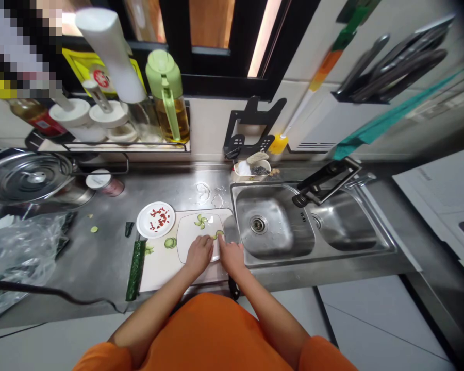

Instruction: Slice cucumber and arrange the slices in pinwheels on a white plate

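Fingers of both hands (left hand [198, 253], right hand [229, 253]) curl, seemingly pinching cucumber slices [218, 235] on the plate [185, 242].

Double sink [332, 242] at right; oil bottle [172, 111] on rack; knives, perhaps, [394, 64] wall-hung.

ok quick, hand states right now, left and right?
Left hand: on the white plate, fingers curled; whether it grips cannot be told.
Right hand: fingertips at the cucumber slices on the plate's edge; a grip cannot be told.
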A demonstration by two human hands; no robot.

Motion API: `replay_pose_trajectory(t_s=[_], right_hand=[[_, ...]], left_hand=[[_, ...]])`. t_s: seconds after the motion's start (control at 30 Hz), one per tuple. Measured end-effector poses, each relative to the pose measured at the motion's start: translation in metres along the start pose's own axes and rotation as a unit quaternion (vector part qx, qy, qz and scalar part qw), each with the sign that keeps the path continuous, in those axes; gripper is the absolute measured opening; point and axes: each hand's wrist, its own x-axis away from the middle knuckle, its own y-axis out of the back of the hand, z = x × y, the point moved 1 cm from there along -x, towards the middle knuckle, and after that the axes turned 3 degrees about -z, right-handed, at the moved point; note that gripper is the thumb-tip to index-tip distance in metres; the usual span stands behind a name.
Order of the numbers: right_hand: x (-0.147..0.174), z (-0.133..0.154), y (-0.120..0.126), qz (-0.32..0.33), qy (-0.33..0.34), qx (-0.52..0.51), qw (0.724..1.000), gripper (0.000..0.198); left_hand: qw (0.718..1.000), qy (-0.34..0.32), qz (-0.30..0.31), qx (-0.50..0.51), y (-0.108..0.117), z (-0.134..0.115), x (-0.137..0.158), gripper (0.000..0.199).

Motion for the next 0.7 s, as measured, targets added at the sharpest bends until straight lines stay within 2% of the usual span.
replay_pose_trajectory(t_s=[0.7], right_hand=[[-0.0012, -0.0041, 0.0028, -0.004, 0.011, 0.012, 1.000, 0.052]], left_hand=[[0.999, -0.010, 0.024, -0.036, -0.0051, 0.0036, 0.0057, 0.035]])
